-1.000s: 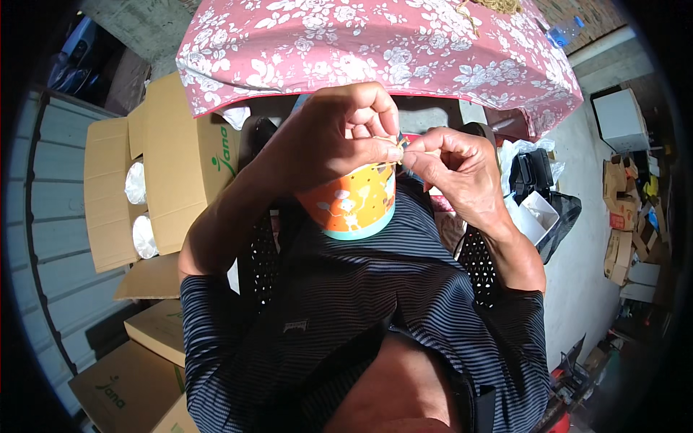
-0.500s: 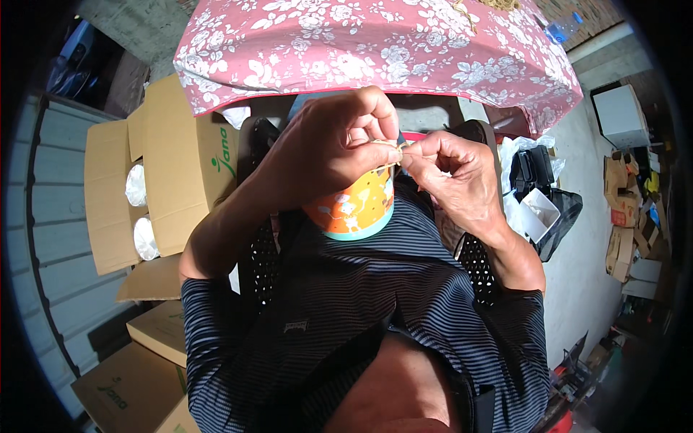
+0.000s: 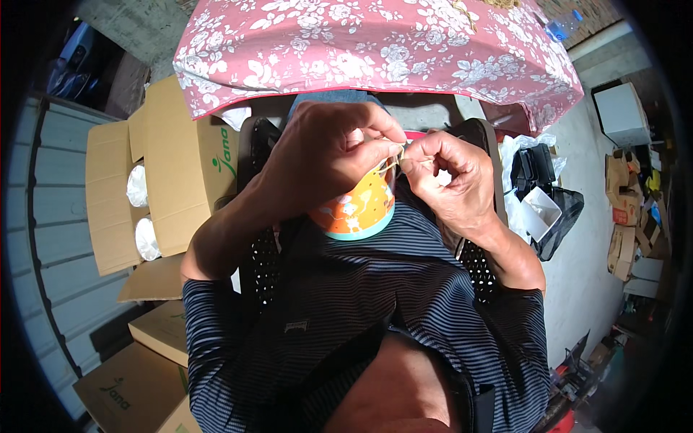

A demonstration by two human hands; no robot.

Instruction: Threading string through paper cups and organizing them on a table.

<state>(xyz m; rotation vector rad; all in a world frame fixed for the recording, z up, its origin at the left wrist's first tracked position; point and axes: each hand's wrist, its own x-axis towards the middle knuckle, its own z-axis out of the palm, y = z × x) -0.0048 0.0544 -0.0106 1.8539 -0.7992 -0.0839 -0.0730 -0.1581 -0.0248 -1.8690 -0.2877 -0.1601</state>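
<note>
An orange patterned tub (image 3: 361, 208) with a teal bottom rim rests in my lap, tilted, its upper part hidden behind my hands. Just above it, a thin straw-coloured string (image 3: 388, 166) runs between my fingertips and hangs in a small loop. My left hand (image 3: 332, 148) is closed, pinching the string between thumb and index finger. Close against it, my right hand (image 3: 456, 177) pinches the same string with thumb and index finger. The fingertips of both hands nearly touch.
Ahead stands a table with a pink floral cloth (image 3: 346, 54), a straw-coloured bundle (image 3: 500, 3) and a plastic bottle (image 3: 559, 29) on it. An open cardboard box (image 3: 166, 173) stands left. Plastic bags with a white container (image 3: 540, 214) lie right.
My left hand has lowered slightly and its fingers have closed in toward the right hand's. A loop of the string now shows more clearly below the fingertips.
</note>
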